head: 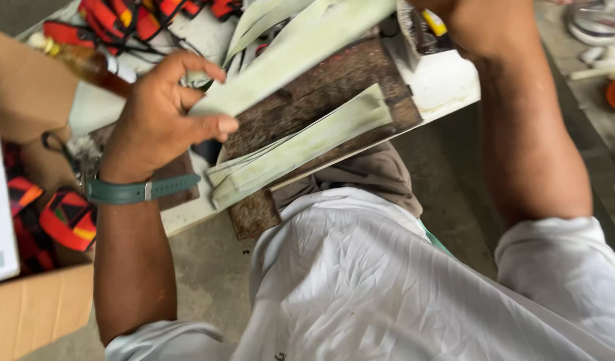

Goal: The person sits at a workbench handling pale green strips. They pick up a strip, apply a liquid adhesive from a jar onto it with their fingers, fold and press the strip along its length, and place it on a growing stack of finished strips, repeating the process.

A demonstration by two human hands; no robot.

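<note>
My left hand [162,113] pinches the near end of a pale green strip [300,50] over the worn board [321,93], my right hand [464,23] mostly out of frame, grip unclear; next I'd judge steady tension

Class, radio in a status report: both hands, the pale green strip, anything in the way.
Left hand pinching pale green strip at its near end. Right hand mostly out of frame, grip unclear. More strips stacked on dark board beneath.

Single head view looks steeply down, close over the lap and worktable [447,83], somewhat blurred.
</note>
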